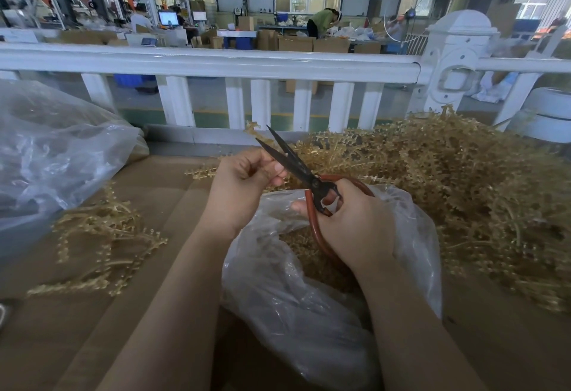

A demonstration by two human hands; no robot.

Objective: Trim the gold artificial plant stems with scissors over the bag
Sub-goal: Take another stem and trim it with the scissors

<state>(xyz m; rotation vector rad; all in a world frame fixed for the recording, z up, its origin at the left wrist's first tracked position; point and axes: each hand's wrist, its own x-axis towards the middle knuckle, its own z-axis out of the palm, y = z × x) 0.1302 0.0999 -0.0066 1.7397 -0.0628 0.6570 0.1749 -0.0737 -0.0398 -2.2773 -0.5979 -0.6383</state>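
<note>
My right hand [355,223] grips the red loop handles of black-bladed scissors [293,162], whose blades stand parted and point up and away. My left hand [244,183] has its fingers curled, pinching a gold stem [204,172] that juts out to its left, right beside the blades. Both hands hover over an open clear plastic bag [278,282] holding gold trimmings. A large heap of gold stems [463,193] lies to the right, and a smaller pile of gold stems [99,236] lies to the left.
The work surface is brown cardboard [77,329]. Another clear bag [55,155] sits at the left. A white railing [216,63] runs across behind the table. Beyond it are boxes, monitors and a person bent over a bench.
</note>
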